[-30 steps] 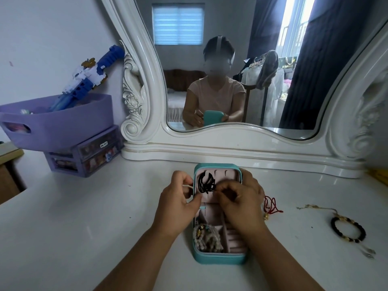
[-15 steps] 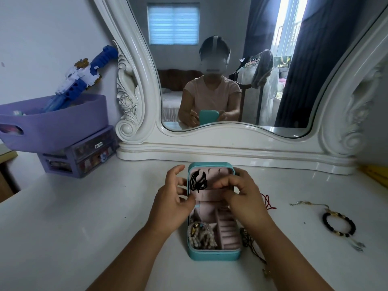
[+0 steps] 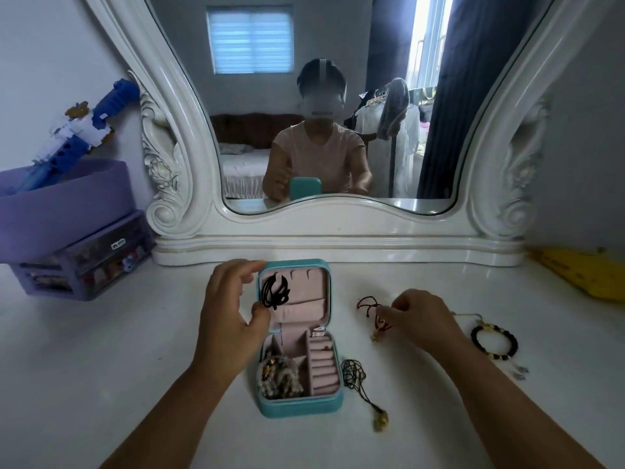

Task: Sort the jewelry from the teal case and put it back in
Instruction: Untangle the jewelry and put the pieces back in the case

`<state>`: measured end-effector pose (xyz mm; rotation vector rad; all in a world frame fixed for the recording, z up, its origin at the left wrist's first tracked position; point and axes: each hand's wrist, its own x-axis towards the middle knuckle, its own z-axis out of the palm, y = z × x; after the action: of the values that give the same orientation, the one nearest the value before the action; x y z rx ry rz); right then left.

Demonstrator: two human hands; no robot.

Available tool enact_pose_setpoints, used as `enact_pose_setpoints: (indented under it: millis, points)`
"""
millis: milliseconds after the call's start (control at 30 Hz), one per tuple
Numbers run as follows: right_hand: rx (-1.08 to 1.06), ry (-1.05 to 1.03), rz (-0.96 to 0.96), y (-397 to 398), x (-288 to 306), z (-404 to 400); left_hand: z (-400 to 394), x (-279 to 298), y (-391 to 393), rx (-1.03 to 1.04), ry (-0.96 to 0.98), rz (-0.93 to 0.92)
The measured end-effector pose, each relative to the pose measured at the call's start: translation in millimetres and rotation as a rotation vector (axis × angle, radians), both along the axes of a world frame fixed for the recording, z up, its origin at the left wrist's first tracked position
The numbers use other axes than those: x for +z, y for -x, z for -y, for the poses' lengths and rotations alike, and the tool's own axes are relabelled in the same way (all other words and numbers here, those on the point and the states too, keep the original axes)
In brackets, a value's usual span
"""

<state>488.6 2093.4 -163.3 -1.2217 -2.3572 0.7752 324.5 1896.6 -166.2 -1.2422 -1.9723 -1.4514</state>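
The teal case [image 3: 301,406] stands open on the white dresser top, its pink lid upright. A black cord piece [image 3: 274,291] hangs inside the lid, and beaded jewelry [image 3: 277,377] fills the front left compartment. My left hand [image 3: 230,316] holds the lid's left edge, thumb by the black cord. To the right of the case my right hand [image 3: 419,319] pinches a red cord piece [image 3: 370,308] lying on the surface. A black cord necklace with a gold pendant [image 3: 355,375] lies just right of the case. A black bead bracelet [image 3: 494,341] lies further right.
A white-framed mirror [image 3: 338,231] stands behind the case. A purple tub [image 3: 64,204] with a blue and white toy sits on a small purple drawer unit [image 3: 81,262] at the left. A yellow object [image 3: 581,269] lies at the far right.
My right hand has left the lid of the case and moved right to the red cord on the dresser. The left hand stays at the lid's edge.
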Motion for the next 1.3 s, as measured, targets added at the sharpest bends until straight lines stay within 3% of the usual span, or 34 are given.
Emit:
enact_pose_setpoints:
  millis: [133, 300, 567, 667, 767, 1067, 1167, 1300]
  points:
    - [0.03, -0.021, 0.065, 8, -9, -1, 3, 0, -10, 0.016, 0.071, -0.154]
    - [0.081, 0.087, -0.141, -4, -4, 0, 5, -2, -20, -0.01, 0.037, -0.237]
    - [0.294, 0.004, -0.316, -20, 51, 29, -19, 25, -66, -0.315, 0.222, -0.03]
    - [0.424, 0.109, -0.417, -18, 63, 45, -28, 28, -77, -0.331, 0.368, 0.114]
    - [0.488, 0.223, -0.508, -8, 63, 59, -25, 30, -71, -0.346, 0.326, 0.191]
    - [0.579, 0.429, -0.486, 30, 39, 89, 8, 12, -31, -0.235, 0.252, 0.491]
    - [0.535, 0.438, -0.546, 21, 39, 77, 9, 8, -25, -0.186, 0.297, 0.423]
    - [0.312, 0.337, -0.57, 1, 36, 53, 1, 3, -22, -0.093, 0.376, 0.221]
